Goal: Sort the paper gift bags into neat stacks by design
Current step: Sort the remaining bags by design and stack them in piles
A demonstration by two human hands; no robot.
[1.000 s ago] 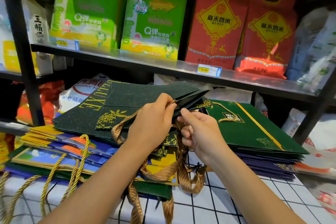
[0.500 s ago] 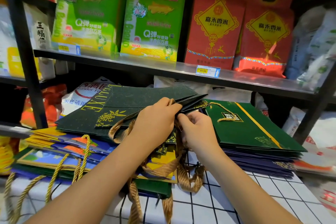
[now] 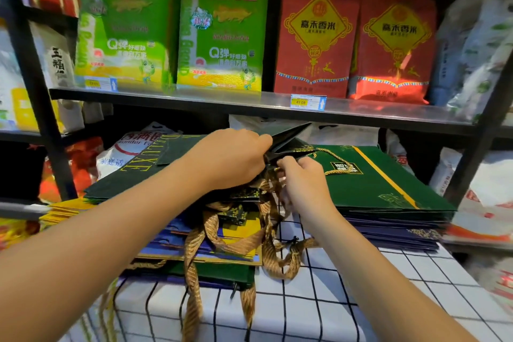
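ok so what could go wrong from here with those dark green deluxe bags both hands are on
1. The brown ribbon handles hang tangled over the mixed pile below; lifting the DELUXE bags could drag other designs along.
2. The left hand and right hand grip only the bags' near corner, so the flat bags may fan out or slide.
3. The green gold-striped stack lies right beside them, and a sideways pull could knock it askew.

You get dim, warm indoor light with saturated colours. Glare glows along the bottom of the red rice bag (image 3: pixel 392 36) and streaks the glossy grey metal shelf (image 3: pixel 222 101). The space under that shelf sinks into shadow. Motion blur softens the frame edges, and wide-angle distortion bends the black shelf uprights (image 3: pixel 33 78).
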